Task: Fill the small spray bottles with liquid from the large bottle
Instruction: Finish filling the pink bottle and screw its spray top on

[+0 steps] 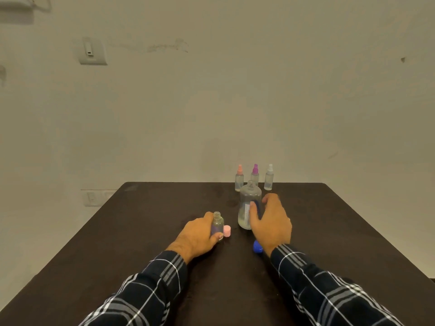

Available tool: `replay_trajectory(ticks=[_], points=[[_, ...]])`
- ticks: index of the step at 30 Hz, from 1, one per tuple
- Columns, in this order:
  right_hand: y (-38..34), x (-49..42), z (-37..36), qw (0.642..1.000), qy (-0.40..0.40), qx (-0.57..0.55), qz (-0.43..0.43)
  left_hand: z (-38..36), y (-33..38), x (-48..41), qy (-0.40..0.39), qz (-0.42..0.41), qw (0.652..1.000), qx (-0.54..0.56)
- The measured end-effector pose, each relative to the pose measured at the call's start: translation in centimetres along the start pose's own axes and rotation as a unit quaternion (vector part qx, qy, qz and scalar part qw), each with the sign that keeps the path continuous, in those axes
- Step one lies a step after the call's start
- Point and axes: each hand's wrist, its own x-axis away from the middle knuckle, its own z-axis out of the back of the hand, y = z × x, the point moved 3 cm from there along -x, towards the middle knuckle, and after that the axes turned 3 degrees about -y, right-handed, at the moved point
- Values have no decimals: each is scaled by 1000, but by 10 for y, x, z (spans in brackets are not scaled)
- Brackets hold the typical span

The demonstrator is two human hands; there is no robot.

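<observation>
- Table [146,231]: dark, matte top; everything stands on it.
- Large bottle [247,203]: clear, uncapped, upright, centre-right, partly full. I judge it the heaviest item, smooth-walled and likely to slosh; best taken round the lower body.
- My right hand [273,222]: reaching forward, palm left, thumb on the bottle's label, fingers curled round its right side; a loose wrap, not yet lifting.
- My left hand [200,234]: closed round the small spray bottle [218,225], steadying it upright.
- That small bottle: open-necked, near centre; light, tippable, narrow mouth.
- Three capped spray bottles [254,176]: far edge, in a row.
- Blue cap [257,247]: near, under my right wrist.
- Pink cap [227,231]: just right of the small bottle.
</observation>
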Motion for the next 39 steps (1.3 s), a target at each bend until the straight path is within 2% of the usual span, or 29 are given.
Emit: replay_trajectory(ticks=[1,3,6,8,13,20,27,34,39], points=[[-3,3,-1,999,-22,24,40,0,-1,0,1,1,1000,2],[-9,6,-11,986,-122,50,103,0,-5,-1,8,2,1000,14],[-15,9,-28,952,-261,83,134,2,-9,1,15,8,998,57],[-17,9,-38,941,-289,116,132,3,-10,3,21,10,996,82],[-19,5,-49,925,-325,159,120,4,-8,5,30,4,994,104],[-16,5,-51,924,-345,134,99,8,-14,7,49,14,991,122],[-24,-1,-45,949,-303,52,70,7,-14,10,56,26,990,127],[-20,1,-44,945,-306,104,60,1,-10,10,53,31,989,132],[-19,-1,-45,943,-312,101,52,0,-11,9,51,38,990,126]])
